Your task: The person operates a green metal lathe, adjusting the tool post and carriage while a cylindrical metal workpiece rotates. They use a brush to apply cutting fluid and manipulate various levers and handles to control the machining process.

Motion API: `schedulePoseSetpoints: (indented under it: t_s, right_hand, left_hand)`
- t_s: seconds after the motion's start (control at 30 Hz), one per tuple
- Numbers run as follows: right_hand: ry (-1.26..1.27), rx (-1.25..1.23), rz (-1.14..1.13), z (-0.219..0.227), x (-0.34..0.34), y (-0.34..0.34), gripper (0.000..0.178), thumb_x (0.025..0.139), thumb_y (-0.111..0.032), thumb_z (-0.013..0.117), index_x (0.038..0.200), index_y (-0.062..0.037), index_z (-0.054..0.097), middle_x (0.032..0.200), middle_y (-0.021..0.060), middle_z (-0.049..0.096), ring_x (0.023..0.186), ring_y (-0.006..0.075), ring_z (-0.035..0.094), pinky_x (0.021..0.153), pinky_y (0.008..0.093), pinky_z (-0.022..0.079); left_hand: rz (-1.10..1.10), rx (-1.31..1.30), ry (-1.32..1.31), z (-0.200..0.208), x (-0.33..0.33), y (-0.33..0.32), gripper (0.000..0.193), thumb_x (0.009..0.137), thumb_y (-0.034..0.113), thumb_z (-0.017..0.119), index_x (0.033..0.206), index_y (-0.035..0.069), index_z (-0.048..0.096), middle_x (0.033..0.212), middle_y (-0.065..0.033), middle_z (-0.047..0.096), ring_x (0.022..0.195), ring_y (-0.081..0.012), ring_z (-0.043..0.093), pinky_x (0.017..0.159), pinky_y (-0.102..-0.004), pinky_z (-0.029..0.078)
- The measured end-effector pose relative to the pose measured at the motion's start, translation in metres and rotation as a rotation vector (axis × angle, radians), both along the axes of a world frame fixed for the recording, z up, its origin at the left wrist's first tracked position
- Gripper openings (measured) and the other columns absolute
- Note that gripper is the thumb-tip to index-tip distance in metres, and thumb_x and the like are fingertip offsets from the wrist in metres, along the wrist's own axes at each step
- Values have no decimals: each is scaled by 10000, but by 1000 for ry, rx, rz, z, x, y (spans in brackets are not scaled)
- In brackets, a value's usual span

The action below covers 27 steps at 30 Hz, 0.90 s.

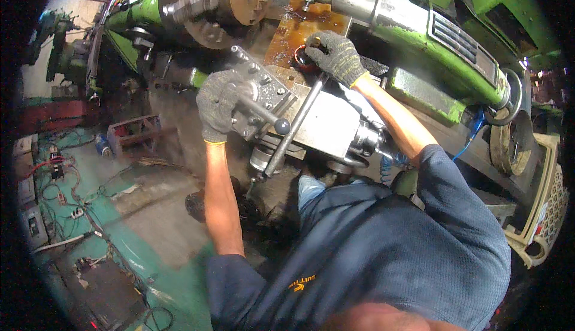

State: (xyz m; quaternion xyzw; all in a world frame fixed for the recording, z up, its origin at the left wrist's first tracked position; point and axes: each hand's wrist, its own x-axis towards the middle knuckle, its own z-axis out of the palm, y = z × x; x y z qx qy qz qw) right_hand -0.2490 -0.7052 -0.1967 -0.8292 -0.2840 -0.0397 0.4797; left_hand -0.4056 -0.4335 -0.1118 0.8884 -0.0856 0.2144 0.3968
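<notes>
A grey knitted work glove covers my left hand [218, 104]. It is wrapped round the left side of the lathe's square tool post [259, 85], next to the clamping lever with its round ball knob [282, 127]. My right hand [335, 56], gloved the same way, is over the oily brown plate [286, 38] behind the post. Its fingers are curled together, and what they hold, if anything, I cannot make out. Just below those fingertips shows a reddish ring-shaped thing [301, 55]. A long bare steel bar handle [296, 124] slants across the carriage between my arms.
The large round chuck [215, 1] at the upper left looks smeared. At the upper right is the green tailstock [443, 49] with its handwheel [508, 97]. Cables [72, 193] lie on the green floor at left. A beige plastic crate [539, 205] stands at far right.
</notes>
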Motion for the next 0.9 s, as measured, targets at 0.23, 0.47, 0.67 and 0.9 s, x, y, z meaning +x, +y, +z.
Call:
schedulePoseSetpoints:
  t_s: [0.23, 0.47, 0.67, 0.9]
  right_hand:
    - [58, 135, -39, 24, -4, -11, 206, 897, -245, 746, 1028, -86, 742, 971, 166, 739, 911, 316, 735, 820, 398, 572]
    - [123, 248, -168, 27, -18, -20, 204, 895, -195, 781, 1033, -47, 756, 943, 143, 765, 858, 213, 755, 775, 344, 587]
    - [228, 250, -240, 43, -29, -21, 179, 908, -160, 776, 1032, -34, 754, 933, 112, 769, 862, 135, 729, 766, 316, 582]
    - [310, 297, -374, 36, -31, -25, 151, 933, -127, 756, 1064, -50, 761, 926, 52, 768, 838, 92, 704, 755, 275, 576]
  left_hand:
    - [9, -27, 87, -8, -2, 11, 353, 983, 313, 610, 1079, -2, 736, 1120, -149, 736, 1059, -280, 681, 942, -390, 522]
    - [-45, -36, 29, -8, 1, 13, 327, 968, 303, 648, 1055, 3, 745, 1077, -133, 743, 1032, -289, 683, 945, -402, 517]
    - [-44, -51, 27, 1, 3, 8, 319, 969, 314, 650, 1020, 15, 747, 1018, -129, 735, 963, -302, 682, 901, -412, 518]
    - [-95, 4, -79, 2, 7, 12, 273, 969, 284, 637, 974, 31, 739, 947, -128, 724, 892, -324, 667, 830, -432, 511]
